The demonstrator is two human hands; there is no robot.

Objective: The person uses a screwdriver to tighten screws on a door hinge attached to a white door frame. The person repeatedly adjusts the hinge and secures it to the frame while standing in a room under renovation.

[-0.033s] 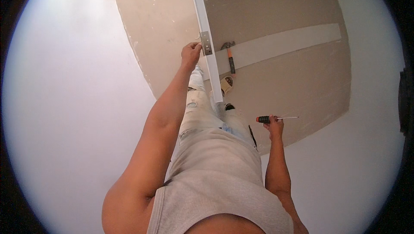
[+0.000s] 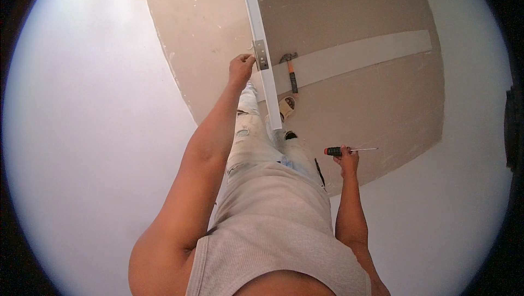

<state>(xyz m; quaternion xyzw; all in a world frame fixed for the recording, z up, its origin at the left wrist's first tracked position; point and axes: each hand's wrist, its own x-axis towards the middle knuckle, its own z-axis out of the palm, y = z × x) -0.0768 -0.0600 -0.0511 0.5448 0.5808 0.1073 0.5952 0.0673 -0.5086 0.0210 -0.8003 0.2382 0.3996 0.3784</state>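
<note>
A white door (image 2: 271, 99) stands edge-on in front of me, with a metal plate (image 2: 261, 54) set in its narrow edge. Several small holes or screw heads show on the plate. My left hand (image 2: 241, 71) is beside the plate, on the door's left side, fingers closed together at its edge. What those fingers hold, if anything, is too small to make out. Away to the right, my right hand (image 2: 348, 160) grips a screwdriver (image 2: 333, 151) with a black and orange handle. Its thin shaft points right, well apart from the door.
On the floor right of the door lies a claw hammer (image 2: 293, 75) with an orange and black handle, across a pale strip (image 2: 360, 53). My sandalled foot (image 2: 287, 106) is just below it. White walls (image 2: 98, 105) rise on both sides.
</note>
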